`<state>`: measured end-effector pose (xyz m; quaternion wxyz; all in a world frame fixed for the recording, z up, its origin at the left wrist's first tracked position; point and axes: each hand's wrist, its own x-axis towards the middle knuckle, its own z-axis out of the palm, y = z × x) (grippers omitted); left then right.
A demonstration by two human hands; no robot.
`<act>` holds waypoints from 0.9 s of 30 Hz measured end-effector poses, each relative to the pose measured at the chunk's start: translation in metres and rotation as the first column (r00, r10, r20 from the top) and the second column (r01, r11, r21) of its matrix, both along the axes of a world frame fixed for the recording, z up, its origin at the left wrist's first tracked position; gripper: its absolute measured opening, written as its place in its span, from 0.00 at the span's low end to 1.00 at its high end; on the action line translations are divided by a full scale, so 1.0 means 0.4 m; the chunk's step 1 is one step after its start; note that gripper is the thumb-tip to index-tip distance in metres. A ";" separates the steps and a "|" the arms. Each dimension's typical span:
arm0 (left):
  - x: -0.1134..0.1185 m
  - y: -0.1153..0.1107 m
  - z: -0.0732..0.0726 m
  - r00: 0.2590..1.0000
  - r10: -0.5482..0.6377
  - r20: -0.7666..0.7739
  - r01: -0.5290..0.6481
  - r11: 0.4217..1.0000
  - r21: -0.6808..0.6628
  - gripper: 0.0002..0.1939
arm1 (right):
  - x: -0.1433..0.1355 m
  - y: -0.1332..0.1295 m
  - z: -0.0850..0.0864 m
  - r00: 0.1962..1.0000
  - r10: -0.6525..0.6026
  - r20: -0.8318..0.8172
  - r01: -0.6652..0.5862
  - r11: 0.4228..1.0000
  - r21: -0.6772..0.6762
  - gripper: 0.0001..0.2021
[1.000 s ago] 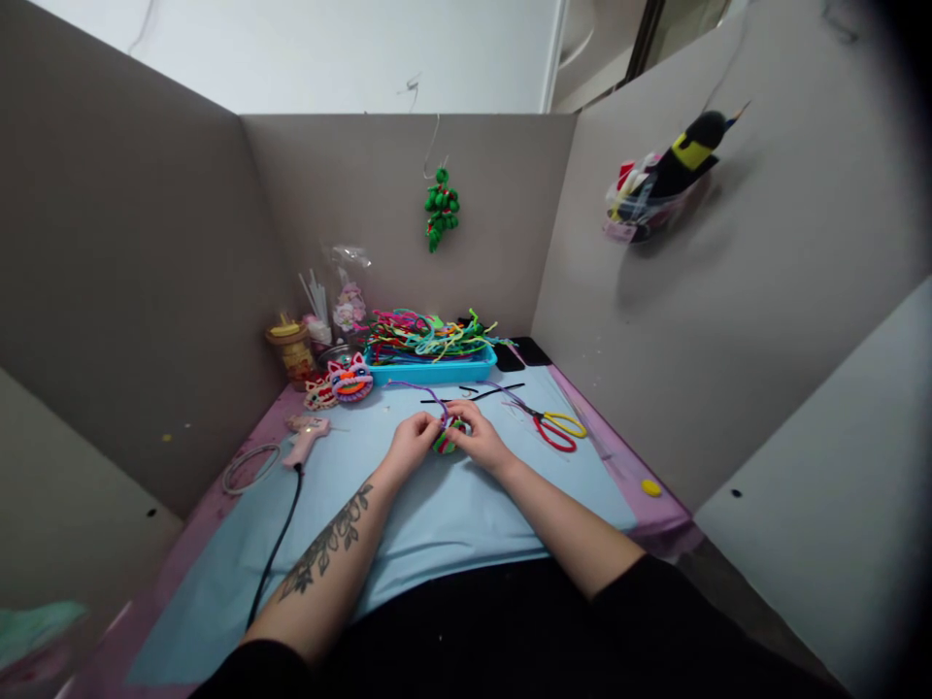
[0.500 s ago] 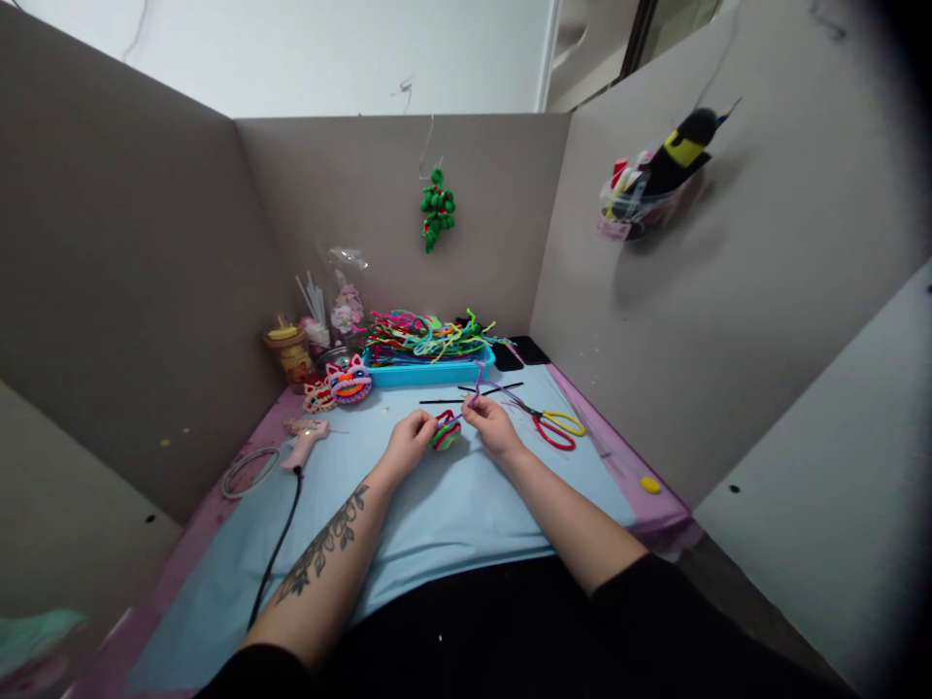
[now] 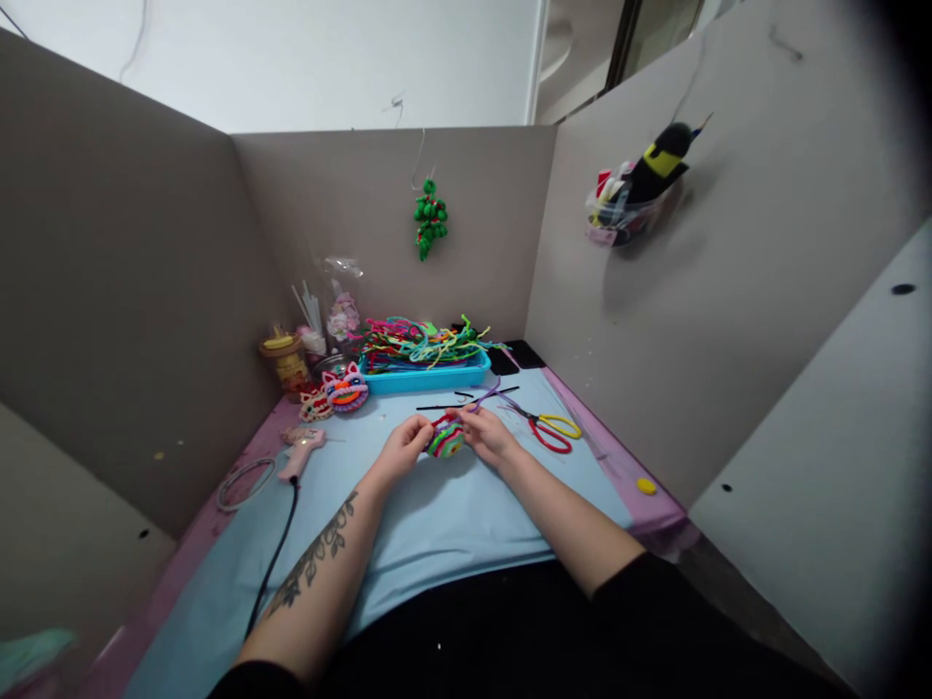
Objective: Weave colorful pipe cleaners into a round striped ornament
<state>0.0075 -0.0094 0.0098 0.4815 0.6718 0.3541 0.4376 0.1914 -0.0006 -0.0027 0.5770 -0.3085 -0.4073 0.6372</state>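
Between my hands is a small rounded piece of coiled pipe cleaners (image 3: 445,441) in green, red and purple. My left hand (image 3: 406,446) is closed on its left edge. My right hand (image 3: 486,433) pinches a purple pipe cleaner (image 3: 486,393) at the piece's upper right; the free end sticks up past the fingers. Beyond the hands, dark thin pipe cleaners (image 3: 439,408) lie on the blue cloth. Scissors (image 3: 549,433) with one red and one yellow handle rest just right of my right hand.
A blue tray (image 3: 426,380) heaped with colourful pipe cleaners stands at the back. Left of it sit finished lion-like faces (image 3: 345,389) and a brown-and-yellow cup (image 3: 286,363). A pink glue gun (image 3: 301,452) with its cord lies at left. Grey panels (image 3: 393,223) enclose the table.
My right hand has come closer to the coiled piece, and the purple end now leans to the right. More of the piece's striped face shows. The whole view has shifted slightly.
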 end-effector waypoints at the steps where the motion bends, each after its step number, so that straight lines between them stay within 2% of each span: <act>1: -0.001 -0.001 0.002 1.000 -0.009 0.011 0.009 1.000 -0.004 0.18 | 0.000 -0.004 0.003 0.999 0.036 -0.026 -0.037 0.999 -0.005 0.17; 6: -0.003 -0.003 0.008 0.998 -0.009 0.061 0.010 1.000 -0.017 0.19 | -0.002 -0.023 0.018 0.986 0.141 -0.089 -0.140 0.990 0.022 0.19; 11: -0.004 0.005 -0.002 0.998 -0.019 0.056 0.022 0.998 -0.052 0.19 | -0.009 -0.024 0.021 0.996 0.055 -0.073 -0.051 0.997 0.059 0.22; 13: -0.005 0.007 -0.007 0.997 0.007 0.081 -0.007 1.000 -0.008 0.18 | -0.012 -0.020 0.016 0.998 0.016 -0.062 -0.012 0.998 0.067 0.22; 15: -0.006 0.006 -0.012 0.996 0.035 0.079 -0.042 0.995 0.092 0.18 | -0.015 -0.015 0.009 0.998 -0.005 -0.069 0.010 0.997 0.074 0.21; 19: -0.006 0.006 -0.022 0.998 0.061 -0.028 -0.050 0.953 0.298 0.16 | -0.017 -0.009 -0.001 0.993 -0.019 -0.115 0.028 0.996 0.084 0.20; 23: -0.003 0.011 -0.032 0.991 0.107 -0.085 -0.073 0.940 0.334 0.22 | -0.017 -0.008 0.000 0.988 -0.023 -0.150 0.037 0.996 0.087 0.19; 27: -0.002 0.012 -0.034 0.985 0.130 -0.112 -0.089 0.945 0.314 0.19 | -0.017 -0.008 0.000 0.984 -0.016 -0.178 0.029 0.997 0.074 0.19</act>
